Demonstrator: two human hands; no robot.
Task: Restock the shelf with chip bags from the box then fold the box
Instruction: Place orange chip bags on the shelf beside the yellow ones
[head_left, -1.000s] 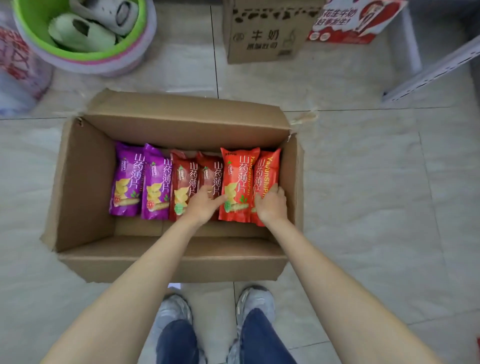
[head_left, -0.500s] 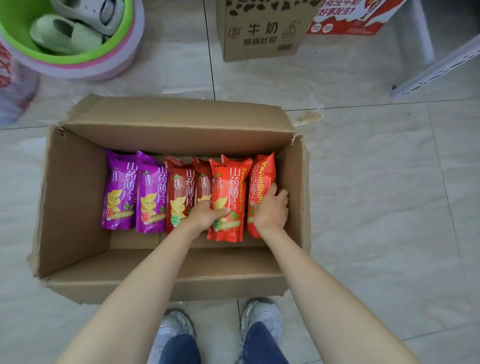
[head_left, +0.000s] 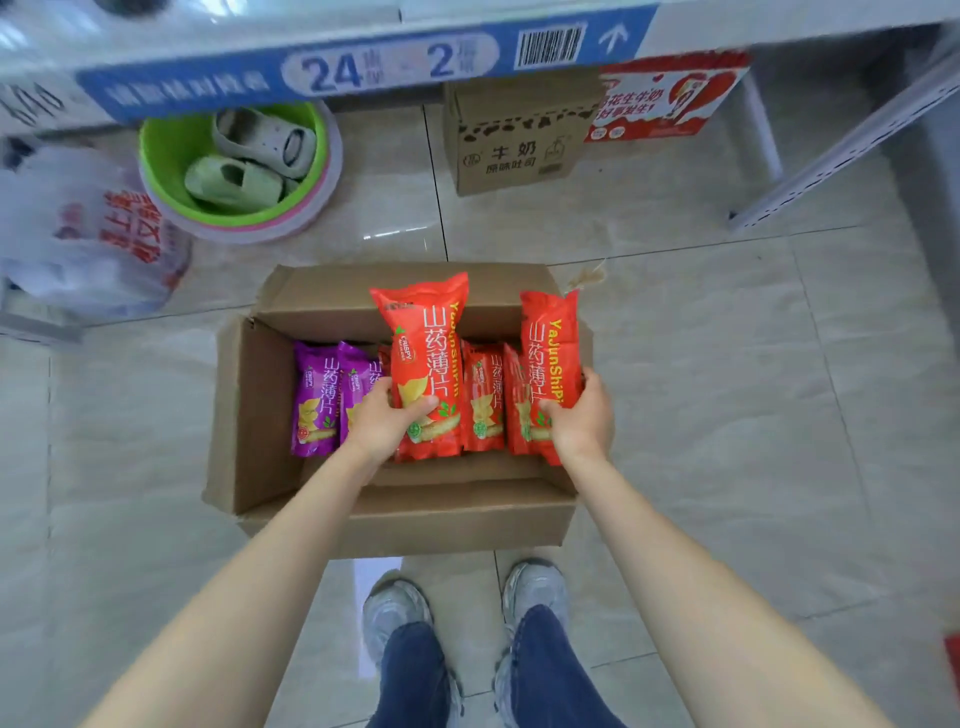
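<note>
Two orange chip bags are up above the open cardboard box (head_left: 260, 415) on the floor: my left hand (head_left: 382, 423) wraps its fingers round the left orange bag (head_left: 423, 353), and my right hand (head_left: 579, 418) wraps round the right orange bag (head_left: 550, 353). I see two purple bags (head_left: 332, 395) and some red bags (head_left: 485, 400) standing in a row inside the box. My two shoes (head_left: 397, 610) stand just behind it.

Clutter on the tiled floor

Upper left, a green basin (head_left: 171, 156) holds pale slippers (head_left: 249, 161), beside a white plastic bag (head_left: 78, 234). Top centre stands a brown milk carton (head_left: 514, 145), touching a red-and-white carton (head_left: 670, 98). Grey sneakers (head_left: 395, 613) sit bottom centre.
</note>
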